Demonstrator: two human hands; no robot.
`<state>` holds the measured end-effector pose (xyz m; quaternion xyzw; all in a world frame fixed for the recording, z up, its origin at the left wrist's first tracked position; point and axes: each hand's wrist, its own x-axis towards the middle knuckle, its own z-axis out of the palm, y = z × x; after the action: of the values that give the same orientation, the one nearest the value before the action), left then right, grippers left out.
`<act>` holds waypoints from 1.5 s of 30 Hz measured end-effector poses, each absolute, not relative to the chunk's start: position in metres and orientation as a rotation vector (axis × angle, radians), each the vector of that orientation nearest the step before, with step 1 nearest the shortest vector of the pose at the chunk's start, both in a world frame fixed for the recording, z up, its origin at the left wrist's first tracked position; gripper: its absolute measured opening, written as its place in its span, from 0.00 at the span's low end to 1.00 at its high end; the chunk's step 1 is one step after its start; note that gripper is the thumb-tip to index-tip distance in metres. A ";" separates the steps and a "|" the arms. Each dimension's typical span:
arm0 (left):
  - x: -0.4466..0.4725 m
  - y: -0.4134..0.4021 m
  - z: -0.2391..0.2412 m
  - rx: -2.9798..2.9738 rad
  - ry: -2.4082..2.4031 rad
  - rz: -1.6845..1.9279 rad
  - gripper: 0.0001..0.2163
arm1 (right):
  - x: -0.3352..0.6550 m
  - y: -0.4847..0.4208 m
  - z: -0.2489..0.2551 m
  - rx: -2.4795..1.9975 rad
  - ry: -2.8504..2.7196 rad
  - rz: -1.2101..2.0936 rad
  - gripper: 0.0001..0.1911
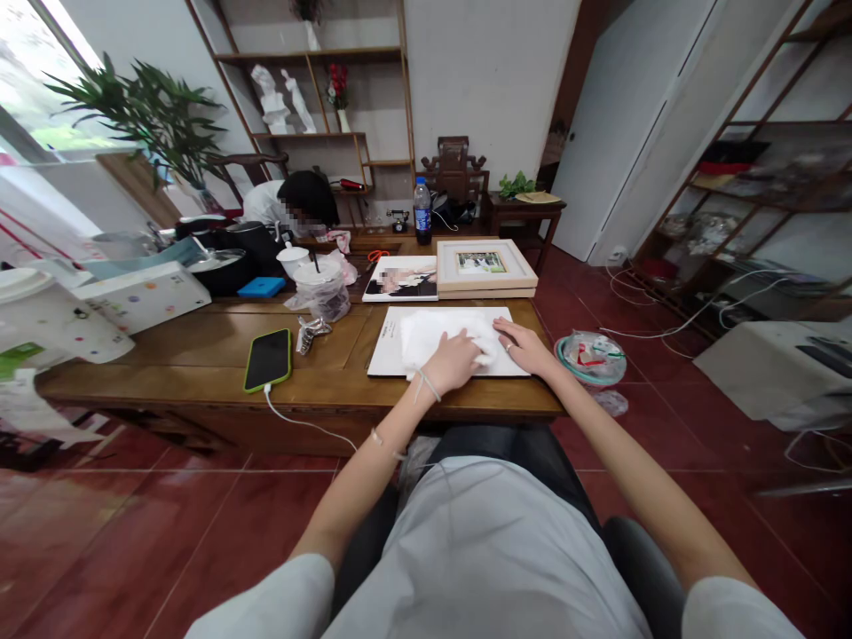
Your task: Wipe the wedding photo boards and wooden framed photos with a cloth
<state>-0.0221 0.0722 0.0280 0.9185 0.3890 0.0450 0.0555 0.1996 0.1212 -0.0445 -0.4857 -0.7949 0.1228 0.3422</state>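
A white flat panel (392, 351) lies on the wooden table (200, 342) right in front of me. A crumpled white cloth or tissue (432, 335) rests on it. My left hand (454, 362) is closed over the right part of that cloth and presses it down. My right hand (528, 346) lies flat beside it on the panel, fingers stretched out and touching the cloth's edge. Behind the panel are a photo print (403, 278) and a stack of framed pictures (485, 264).
A phone in a green case (268, 358) lies to the left, on a white cable. Plastic cups (321, 286), a foil wrapper (310, 332), white boxes (143, 295) and a water bottle (422, 211) stand farther off. Another person (293, 200) bends behind the table. A bin (590, 357) sits at my right.
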 end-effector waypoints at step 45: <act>0.001 0.017 0.021 2.929 1.342 0.255 0.13 | 0.198 0.117 -0.037 -1.106 -2.107 0.350 0.21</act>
<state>0.0005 0.0168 0.0215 0.9053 0.4150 0.0787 -0.0451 0.1978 0.1166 -0.0370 -0.4291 -0.8173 0.1356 0.3599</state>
